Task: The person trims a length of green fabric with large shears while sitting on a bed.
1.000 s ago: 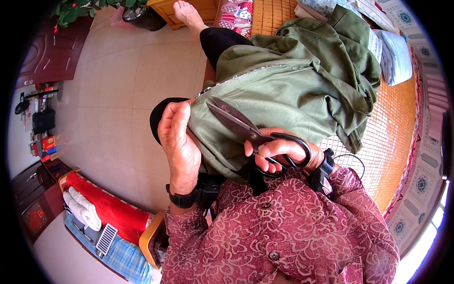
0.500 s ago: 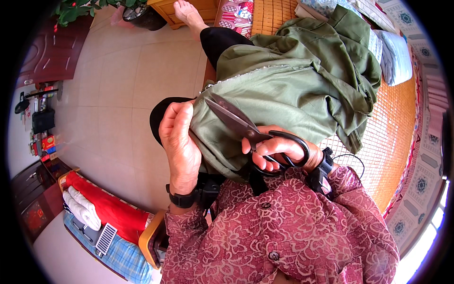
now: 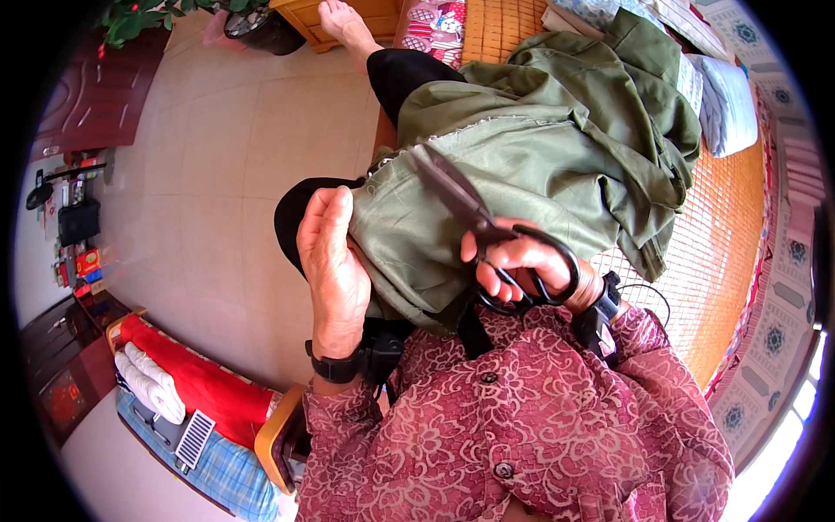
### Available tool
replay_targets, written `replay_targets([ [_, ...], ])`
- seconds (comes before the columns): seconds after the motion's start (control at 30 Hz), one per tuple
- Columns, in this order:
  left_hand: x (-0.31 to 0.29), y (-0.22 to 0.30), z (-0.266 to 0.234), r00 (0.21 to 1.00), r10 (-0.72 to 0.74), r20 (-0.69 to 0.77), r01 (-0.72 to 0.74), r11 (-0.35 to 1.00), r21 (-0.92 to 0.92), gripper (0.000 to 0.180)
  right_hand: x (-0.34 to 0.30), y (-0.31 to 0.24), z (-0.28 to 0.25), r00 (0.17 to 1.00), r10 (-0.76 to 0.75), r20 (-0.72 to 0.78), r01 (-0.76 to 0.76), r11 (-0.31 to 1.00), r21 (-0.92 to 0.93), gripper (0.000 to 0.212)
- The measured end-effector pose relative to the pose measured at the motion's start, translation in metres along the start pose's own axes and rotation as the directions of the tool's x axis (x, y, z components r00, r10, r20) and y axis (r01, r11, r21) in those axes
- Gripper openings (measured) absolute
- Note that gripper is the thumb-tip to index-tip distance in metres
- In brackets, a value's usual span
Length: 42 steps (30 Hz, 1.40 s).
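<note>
Green cloth (image 3: 513,165) lies bunched over my legs, with a frayed pale edge running across it. My left hand (image 3: 335,252) is closed on the cloth's left side by my knee; its fingertips are partly hidden behind the thumb. In my right hand (image 3: 522,261) is a pair of scissors (image 3: 461,196) with black handles, my fingers through the loops. The dark blades look closed together and point up and left over the cloth, their tips near the frayed edge. The blades are slightly blurred.
I sit on a tan woven mat (image 3: 696,287), with folded bedding (image 3: 731,104) at its far right. Tiled floor (image 3: 209,200) stretches to the left. A red-covered bench (image 3: 209,374) stands at lower left, and a potted plant (image 3: 265,30) is at the far left.
The scissors and my right hand have shifted a little to the right and up, so the blade tips moved away from my left hand. My left hand has barely moved.
</note>
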State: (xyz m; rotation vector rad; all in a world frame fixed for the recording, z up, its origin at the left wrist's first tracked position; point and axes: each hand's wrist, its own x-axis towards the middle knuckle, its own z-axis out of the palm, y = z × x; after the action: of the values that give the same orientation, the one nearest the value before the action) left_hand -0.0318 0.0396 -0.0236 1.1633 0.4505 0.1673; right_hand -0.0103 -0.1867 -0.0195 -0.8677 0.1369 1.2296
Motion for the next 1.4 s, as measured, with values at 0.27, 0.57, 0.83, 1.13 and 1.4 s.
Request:
replay_targets([
  [0.27, -0.005, 0.013, 0.015, 0.999, 0.001, 0.046, -0.007, 0.993, 0.121, 0.019, 0.002, 0.007, 0.001, 0.999, 0.016, -0.032, -0.017, 0.999, -0.051, 0.032],
  [0.57, 0.004, 0.009, 0.003, 0.994, -0.001, 0.114, -0.037, 0.942, 0.334, 0.009, 0.000, 0.007, -0.001, 0.999, 0.014, -0.046, -0.015, 0.999, -0.032, 0.033],
  [0.83, 0.013, 0.010, -0.008, 0.987, 0.127, 0.096, -0.147, 0.960, 0.237, 0.011, 0.001, 0.007, -0.004, 0.999, -0.009, -0.049, 0.007, 0.999, -0.042, 0.033],
  [1.13, 0.022, 0.027, -0.005, 0.988, -0.032, 0.149, -0.039, 0.894, 0.447, 0.041, -0.003, 0.010, -0.003, 0.998, 0.002, -0.065, -0.005, 0.999, -0.041, 0.038],
  [1.4, 0.028, 0.030, 0.009, 0.877, -0.370, 0.305, 0.208, 0.866, 0.454, 0.030, -0.007, 0.011, -0.005, 0.999, 0.004, -0.043, -0.004, 1.000, 0.013, 0.031],
])
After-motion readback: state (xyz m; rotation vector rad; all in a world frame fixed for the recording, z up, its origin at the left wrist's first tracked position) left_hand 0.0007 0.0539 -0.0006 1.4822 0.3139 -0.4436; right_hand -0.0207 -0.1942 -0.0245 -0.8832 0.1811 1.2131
